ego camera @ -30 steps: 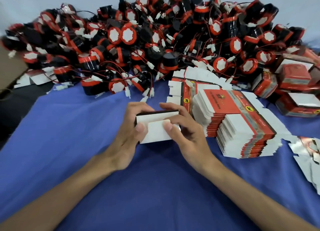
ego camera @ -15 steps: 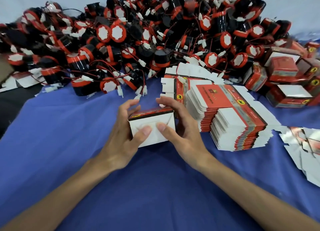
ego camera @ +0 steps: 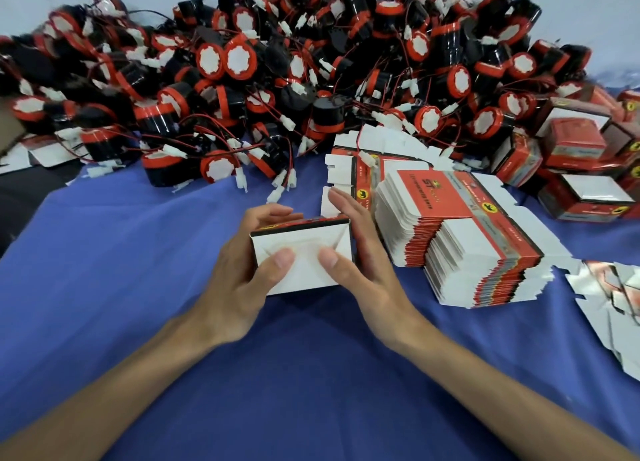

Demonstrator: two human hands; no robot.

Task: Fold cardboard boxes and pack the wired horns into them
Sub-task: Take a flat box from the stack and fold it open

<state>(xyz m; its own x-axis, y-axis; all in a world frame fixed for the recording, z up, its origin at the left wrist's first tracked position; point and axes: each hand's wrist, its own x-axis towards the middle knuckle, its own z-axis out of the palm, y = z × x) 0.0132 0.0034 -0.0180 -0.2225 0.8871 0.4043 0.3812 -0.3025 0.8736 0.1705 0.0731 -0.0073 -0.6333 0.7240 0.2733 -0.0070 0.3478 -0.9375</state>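
While the left hand (ego camera: 239, 277) and right hand (ego camera: 363, 266) grip the box (ego camera: 301, 239) over the blue cloth (ego camera: 138, 260), thumbs on its end flaps, uneven pressure may buckle them, leaving the bottom unlocked.

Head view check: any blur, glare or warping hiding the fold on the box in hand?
Head view: the white-faced red cardboard box, the left hand and the right hand gripping it are sharp; even light, no glare; faint shadow on the blue cloth; wide-angle stretch warps the flat unfolded cartons at the right edge.
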